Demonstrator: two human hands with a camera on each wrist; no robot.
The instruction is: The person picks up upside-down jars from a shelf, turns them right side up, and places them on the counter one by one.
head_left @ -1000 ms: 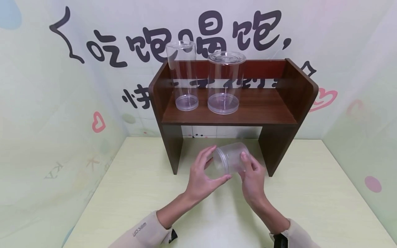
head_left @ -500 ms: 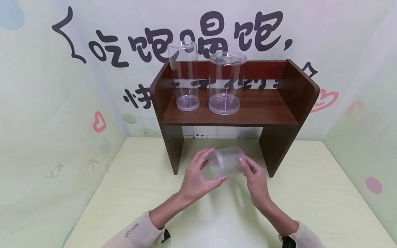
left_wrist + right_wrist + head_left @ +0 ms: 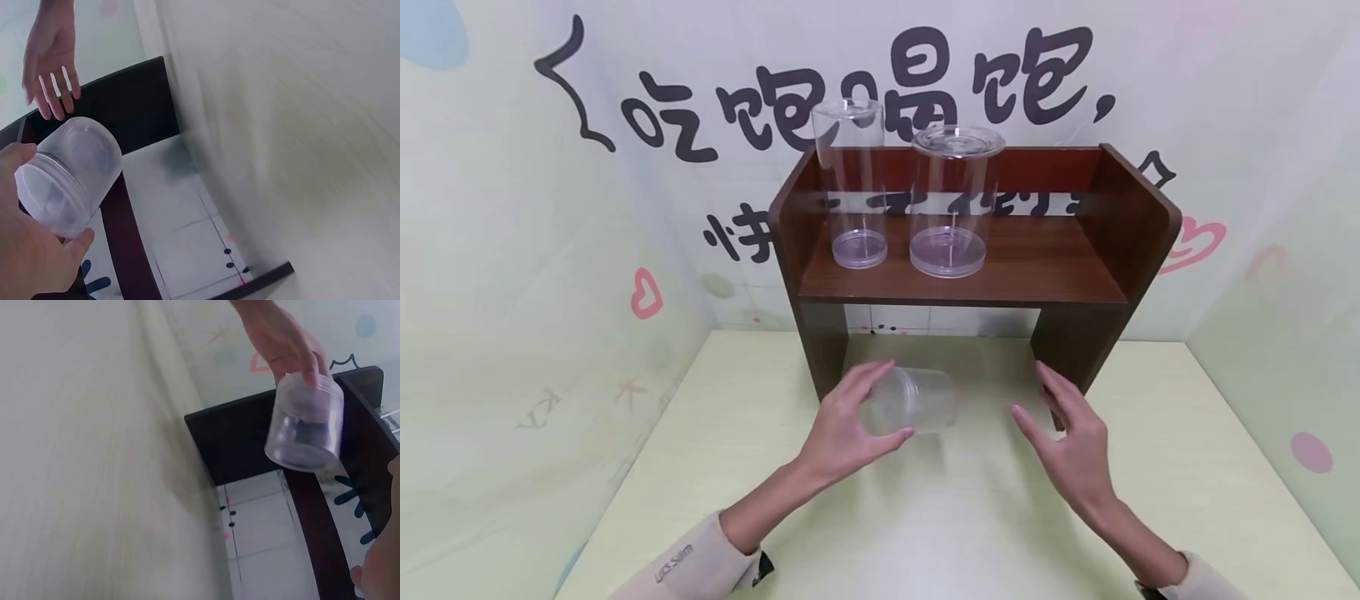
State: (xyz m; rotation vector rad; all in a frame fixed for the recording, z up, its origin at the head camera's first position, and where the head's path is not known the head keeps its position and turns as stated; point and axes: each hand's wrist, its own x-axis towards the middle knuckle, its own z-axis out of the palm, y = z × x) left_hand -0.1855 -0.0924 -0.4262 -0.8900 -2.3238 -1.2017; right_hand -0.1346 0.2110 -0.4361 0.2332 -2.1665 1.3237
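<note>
A person's left hand [image 3: 842, 433] holds a clear plastic jar [image 3: 931, 402], its grip curled round the ringed lid end, with the thumb below and the fingers above. The jar lies nearly on its side in the air, lid toward the left hand and its other end pointing toward the table's right edge; it is over the back half of the table [image 3: 955, 525], in front of the lower opening of a dark brown wooden rack [image 3: 1037, 267]. The right hand [image 3: 1075, 450] is apart from the jar, its grip parted, thumb and fingers spread and holding nothing; it is near the front foot of the rack's right side panel [image 3: 1086, 342]. The rack stands along the table's back edge, between the two back corners. On its shelf board, two more clear containers stand upright: a tall, narrow container [image 3: 859, 250] close to the board's left end, and a wider container [image 3: 947, 254] just beside it, toward the middle, both near the board's front edge. Behind the table's back edge hangs a pale backdrop [image 3: 677, 200] with large dark lettering [image 3: 685, 125] and a pink heart [image 3: 646, 293] on the left. Beige sleeves [image 3: 692, 562] cover both forearms, which reach in over the table's front part, one toward each side.
</note>
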